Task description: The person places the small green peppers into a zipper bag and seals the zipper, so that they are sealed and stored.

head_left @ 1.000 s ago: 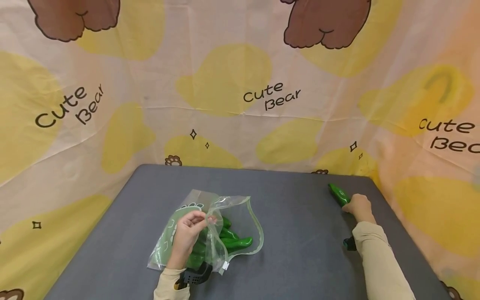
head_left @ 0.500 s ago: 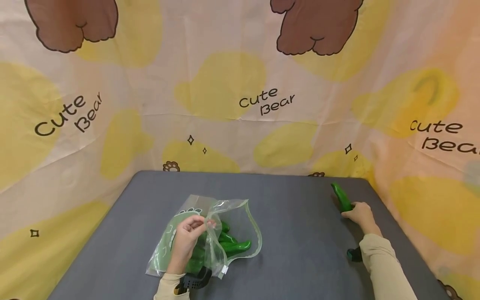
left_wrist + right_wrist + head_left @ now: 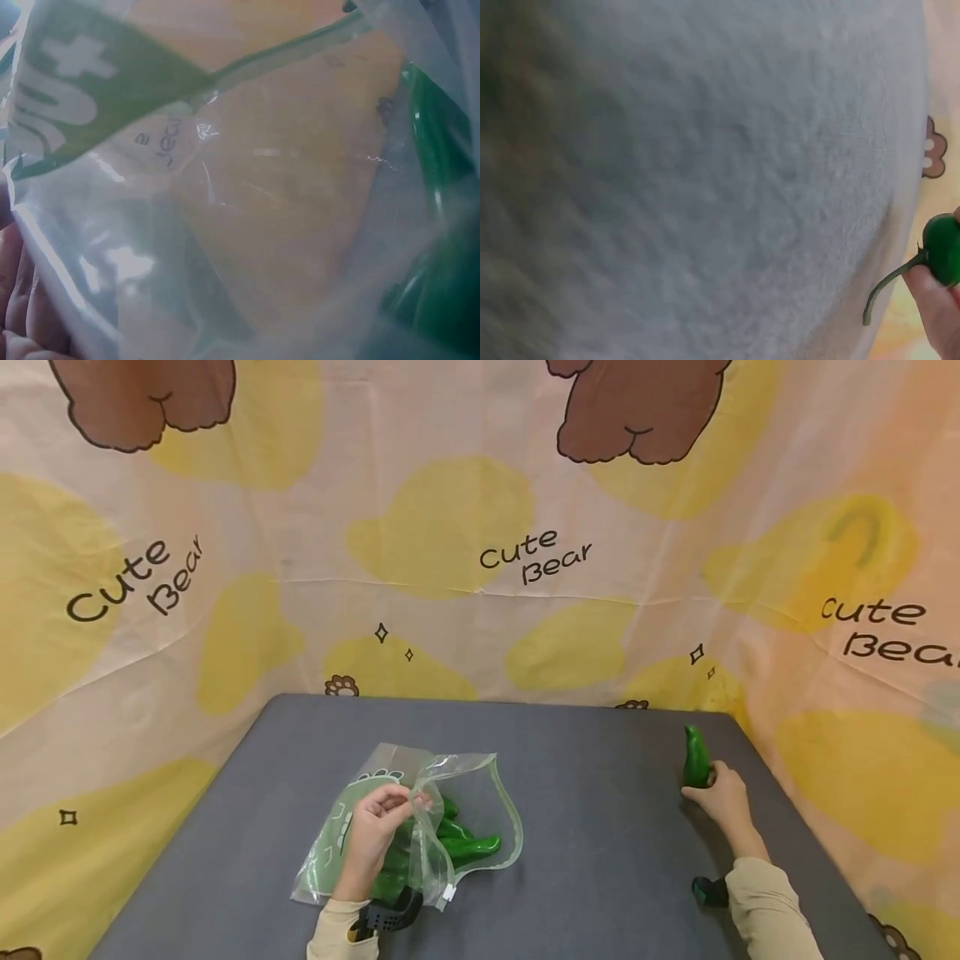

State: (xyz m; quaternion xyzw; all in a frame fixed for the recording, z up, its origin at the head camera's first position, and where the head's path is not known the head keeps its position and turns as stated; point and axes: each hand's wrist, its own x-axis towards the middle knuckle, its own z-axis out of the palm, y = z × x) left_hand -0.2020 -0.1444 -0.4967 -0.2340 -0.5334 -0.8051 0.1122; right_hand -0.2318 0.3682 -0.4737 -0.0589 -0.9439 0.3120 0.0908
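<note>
My left hand [image 3: 372, 835] pinches the edge of a clear zip bag [image 3: 504, 777] with a green print, its mouth spread toward the right. Several green peppers [image 3: 474, 848] lie inside the bag; some are partly covered by the hand and the print. In the left wrist view, the clear plastic [image 3: 262, 195] fills most of the picture, with a green pepper [image 3: 439, 150] at the right. Over at the right side of the table, my right hand [image 3: 726, 797] grips another green pepper [image 3: 696, 756] by its lower end, tip upward. The right wrist view shows that pepper's curved stem [image 3: 889, 285].
A grey table [image 3: 585, 810] lies beneath everything. Patterned cloth [image 3: 450, 568] hangs along its back and sides. The bag's white slider [image 3: 448, 892] sits at the near corner of its mouth.
My right hand has tilted its pepper from leaning left to nearly upright, and shifted slightly to the right. My left hand and the bag have stayed in place.
</note>
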